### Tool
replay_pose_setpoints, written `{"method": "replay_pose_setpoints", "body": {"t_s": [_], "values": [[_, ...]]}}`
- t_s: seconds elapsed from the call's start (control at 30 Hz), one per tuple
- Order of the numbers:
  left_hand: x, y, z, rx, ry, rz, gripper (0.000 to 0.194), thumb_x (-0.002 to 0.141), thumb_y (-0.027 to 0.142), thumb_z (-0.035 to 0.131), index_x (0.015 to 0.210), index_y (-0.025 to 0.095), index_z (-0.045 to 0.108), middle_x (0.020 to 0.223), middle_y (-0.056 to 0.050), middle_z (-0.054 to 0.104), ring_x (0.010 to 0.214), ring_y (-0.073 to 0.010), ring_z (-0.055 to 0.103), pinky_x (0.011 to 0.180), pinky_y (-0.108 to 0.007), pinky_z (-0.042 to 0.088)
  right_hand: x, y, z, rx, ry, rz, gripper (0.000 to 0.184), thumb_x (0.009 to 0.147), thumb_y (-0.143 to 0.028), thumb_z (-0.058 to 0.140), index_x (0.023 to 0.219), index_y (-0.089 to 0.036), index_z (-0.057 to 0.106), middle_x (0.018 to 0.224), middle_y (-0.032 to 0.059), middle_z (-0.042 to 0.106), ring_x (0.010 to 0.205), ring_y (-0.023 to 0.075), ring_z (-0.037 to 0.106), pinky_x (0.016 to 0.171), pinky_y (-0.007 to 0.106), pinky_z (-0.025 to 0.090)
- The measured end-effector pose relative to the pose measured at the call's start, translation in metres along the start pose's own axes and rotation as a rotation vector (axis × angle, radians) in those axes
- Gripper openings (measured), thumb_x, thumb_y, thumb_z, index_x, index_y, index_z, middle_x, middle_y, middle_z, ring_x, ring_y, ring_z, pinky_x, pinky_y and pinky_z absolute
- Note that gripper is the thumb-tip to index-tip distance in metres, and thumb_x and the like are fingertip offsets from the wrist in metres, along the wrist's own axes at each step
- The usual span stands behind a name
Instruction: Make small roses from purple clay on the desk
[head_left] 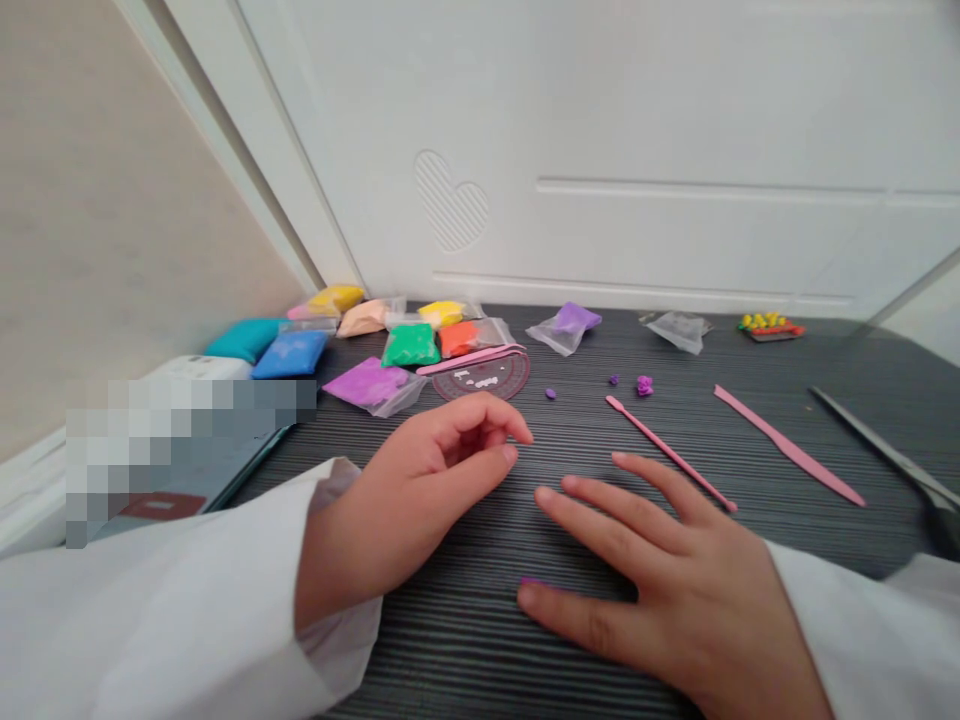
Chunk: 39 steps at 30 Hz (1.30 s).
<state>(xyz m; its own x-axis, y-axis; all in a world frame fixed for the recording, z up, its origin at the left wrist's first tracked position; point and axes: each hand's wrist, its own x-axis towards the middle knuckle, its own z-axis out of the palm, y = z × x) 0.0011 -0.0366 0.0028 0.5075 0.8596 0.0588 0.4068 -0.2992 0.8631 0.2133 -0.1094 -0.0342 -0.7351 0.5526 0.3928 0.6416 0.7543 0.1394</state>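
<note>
My right hand (660, 570) lies flat on the dark striped tabletop (465, 640) with its fingers stretched out; a sliver of purple clay (534, 581) shows at the tip of its thumb. My left hand (420, 500) rests beside it, fingers loosely curled, thumb and forefinger close together, with nothing visible in them. Both arms wear white sleeves. A pink modelling stick (670, 453) lies just beyond my right fingers. Small purple clay bits (644, 384) sit further back.
Several bags of coloured clay (409, 345) lie at the back left beside a pink round protractor-like tool (484, 375). A longer pink tool (787, 445) and a dark blade (885, 450) lie at the right. A small yellow and red clay model (769, 325) stands near the white door.
</note>
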Motion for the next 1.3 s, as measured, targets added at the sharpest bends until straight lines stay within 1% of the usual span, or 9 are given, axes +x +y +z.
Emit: {"method": "replay_pose_setpoints", "body": {"t_s": [0.1,0.27,0.4,0.53,0.67,0.8,1.07,1.2,1.3], "values": [[-0.0001,0.0009,0.0003,0.012,0.001,-0.007,0.006,0.084,0.024,0.051,0.085,0.023,0.057,0.08,0.004,0.057,0.074,-0.011,0.051,0.064,-0.02,0.041,0.0002,0.0015,-0.0015,0.064,-0.07,0.108,0.075,0.07,-0.081,0.028,0.13,-0.037,0.041,0.142,0.0083,0.036,0.125,0.029,0.038,0.1,0.057,0.02],[0.0009,0.001,0.0006,-0.002,0.002,0.002,0.007,0.083,0.025,0.051,0.085,0.022,0.057,0.078,0.004,0.057,0.073,-0.0112,0.051,0.062,-0.02,0.041,-0.0003,0.0039,-0.0015,-0.025,-0.054,-0.043,0.052,0.085,-0.056,0.041,0.134,-0.041,0.032,0.143,0.0038,0.035,0.126,0.024,0.037,0.1,0.052,0.022],[0.0018,0.0014,0.0,0.014,0.0,0.001,0.006,0.083,0.024,0.051,0.084,0.022,0.057,0.078,0.004,0.058,0.073,-0.0112,0.052,0.062,-0.02,0.042,0.0006,0.0038,-0.0001,0.057,-0.102,0.099,0.069,0.075,-0.075,0.032,0.133,-0.038,0.036,0.144,0.0071,0.033,0.127,0.0286,0.036,0.1,0.057,0.019],[0.0023,0.0013,0.0006,0.017,-0.001,0.009,0.006,0.083,0.024,0.051,0.085,0.022,0.057,0.078,0.004,0.058,0.074,-0.0112,0.052,0.062,-0.02,0.042,0.0004,0.0017,0.0013,-0.014,-0.05,-0.035,0.05,0.086,-0.054,0.042,0.134,-0.042,0.032,0.144,0.0031,0.034,0.125,0.0235,0.038,0.1,0.052,0.021],[0.0015,0.0003,0.0015,0.009,0.001,0.012,0.007,0.083,0.024,0.051,0.085,0.023,0.057,0.08,0.004,0.059,0.075,-0.011,0.052,0.062,-0.02,0.041,0.001,0.0018,-0.0002,0.052,-0.097,0.094,0.072,0.073,-0.078,0.031,0.133,-0.038,0.037,0.144,0.0068,0.033,0.126,0.0288,0.036,0.1,0.057,0.019],[0.0004,0.0001,0.0009,0.01,-0.007,0.011,0.006,0.083,0.025,0.052,0.085,0.023,0.057,0.079,0.004,0.058,0.076,-0.0111,0.052,0.063,-0.02,0.041,0.001,0.0022,-0.001,-0.012,-0.063,-0.054,0.054,0.085,-0.055,0.042,0.135,-0.039,0.032,0.144,0.0054,0.034,0.125,0.0258,0.037,0.1,0.054,0.022],[0.0013,0.0008,0.0006,0.017,0.004,0.02,0.007,0.083,0.024,0.051,0.084,0.022,0.057,0.079,0.004,0.058,0.074,-0.0115,0.052,0.062,-0.02,0.041,0.0041,0.0012,-0.0004,0.009,-0.052,-0.035,0.053,0.085,-0.053,0.042,0.135,-0.037,0.033,0.142,0.0044,0.036,0.124,0.0254,0.039,0.1,0.053,0.023],[0.0012,-0.0002,0.001,0.026,-0.005,0.012,0.007,0.083,0.025,0.051,0.085,0.022,0.057,0.078,0.004,0.058,0.074,-0.0115,0.052,0.063,-0.02,0.041,0.0045,0.0004,-0.0021,0.11,-0.139,0.146,0.077,0.07,-0.08,0.03,0.133,-0.035,0.039,0.144,0.0071,0.031,0.128,0.0295,0.034,0.101,0.058,0.016],[0.0003,-0.0001,0.0009,0.023,-0.002,0.012,0.006,0.083,0.025,0.051,0.085,0.023,0.057,0.078,0.004,0.057,0.074,-0.0111,0.051,0.063,-0.02,0.041,0.0027,-0.0012,-0.001,0.05,-0.092,0.012,0.066,0.079,-0.069,0.036,0.135,-0.036,0.032,0.144,0.006,0.032,0.127,0.0266,0.035,0.101,0.054,0.018]]}}
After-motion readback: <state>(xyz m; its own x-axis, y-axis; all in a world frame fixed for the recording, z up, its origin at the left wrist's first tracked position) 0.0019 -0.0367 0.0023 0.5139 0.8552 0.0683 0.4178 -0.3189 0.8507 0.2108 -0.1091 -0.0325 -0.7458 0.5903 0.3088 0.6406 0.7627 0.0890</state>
